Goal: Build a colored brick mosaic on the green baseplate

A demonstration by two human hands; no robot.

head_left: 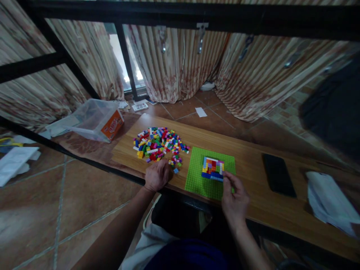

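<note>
A green studded baseplate [194, 176] lies on the wooden table, with a small block of multicoloured toy bricks [213, 167] built on it. At the right-hand corner of that build, my right hand [235, 197] has its thumb and index finger pinched together; whatever is between them is too small to name. My left hand [157, 175] rests closed at the table's near edge, left of the baseplate, and its palm is hidden. Just beyond it spreads a pile of loose toy bricks [157, 142]. One light-blue brick [176, 170] lies apart from the pile, near my left hand.
On the table [247, 150] to the right are a black phone [278, 175] and a crumpled white packet [329, 198]. A clear plastic bin [95, 116] with an orange label stands at the far left. Dark metal bars [180, 17] cross in front of the curtains [180, 63].
</note>
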